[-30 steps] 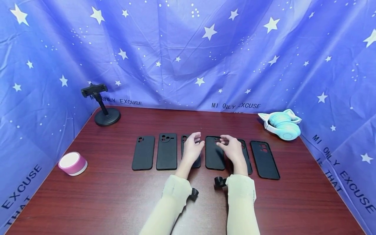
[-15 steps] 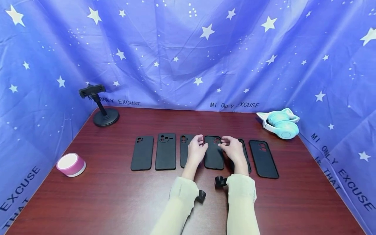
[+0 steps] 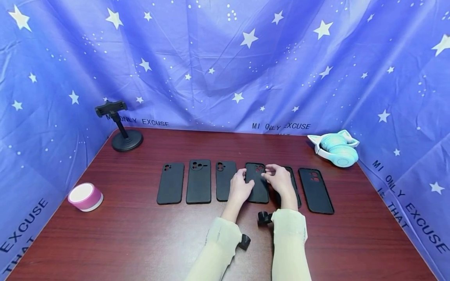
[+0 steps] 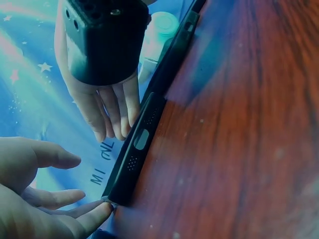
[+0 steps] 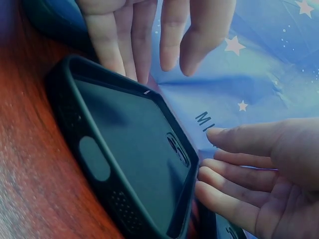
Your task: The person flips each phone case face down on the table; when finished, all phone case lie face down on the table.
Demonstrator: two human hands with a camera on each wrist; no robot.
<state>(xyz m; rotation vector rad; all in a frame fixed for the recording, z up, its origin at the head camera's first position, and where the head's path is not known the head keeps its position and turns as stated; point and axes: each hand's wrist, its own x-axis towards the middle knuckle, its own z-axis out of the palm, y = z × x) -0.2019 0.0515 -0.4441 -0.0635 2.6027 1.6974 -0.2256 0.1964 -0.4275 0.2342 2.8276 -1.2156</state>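
A black phone case (image 3: 258, 191) lies hollow side up on the table between my hands, its raised rim and camera cutout plain in the right wrist view (image 5: 129, 144). My left hand (image 3: 240, 189) is along its left edge, fingertips right at the rim, thumb held apart over the case. On the other side my right hand (image 3: 280, 180) has its fingertips at the right edge with the thumb spread away. Neither hand grips the case. Under the right hand, another black case (image 3: 293, 187) is partly hidden. A third-from-left case (image 3: 225, 177) lies back up beside the left hand.
Further left are two black cases (image 3: 170, 185) (image 3: 199, 187), back up; one more case (image 3: 318, 191) lies hollow side up at the right. A phone stand (image 3: 127, 139) stands back left, a pink-and-white round object (image 3: 85, 197) front left, cat-ear headphones (image 3: 337, 150) back right.
My left hand has moved right and nearer to me, from over the third case to the fourth case's left edge, uncovering more of the third case. The right hand stays nearly in place.
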